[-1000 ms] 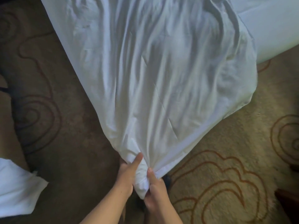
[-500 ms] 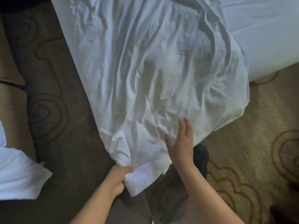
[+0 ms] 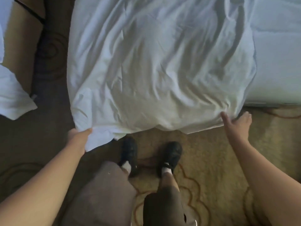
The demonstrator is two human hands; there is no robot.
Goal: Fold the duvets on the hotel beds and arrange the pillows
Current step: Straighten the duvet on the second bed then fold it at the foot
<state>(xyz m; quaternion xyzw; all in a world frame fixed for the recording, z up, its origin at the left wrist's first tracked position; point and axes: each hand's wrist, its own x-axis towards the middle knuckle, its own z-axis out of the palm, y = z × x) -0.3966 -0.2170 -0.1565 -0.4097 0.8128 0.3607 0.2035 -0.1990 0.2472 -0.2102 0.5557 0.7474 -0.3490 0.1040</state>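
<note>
Duvet (image 3: 154, 70), white and crumpled, hangs off the end of the bed (image 3: 276, 62), the left hand (image 3: 78, 136) pinching its left corner while the right hand (image 3: 236, 123), fingers spread, touches the other edge and, I think, must grab that corner next to start the fold.

The duvet (image 3: 154, 70) is thin white cloth, matt and heavily creased. At two o'clock the bed's sheet (image 3: 276, 62) is also white cloth, stretched smooth. The carpet (image 3: 211, 160) is rough tan pile with brown swirls. At six o'clock the shoes (image 3: 171, 154) look matt black, and the shorts (image 3: 105, 193) are soft brown cloth.
</note>
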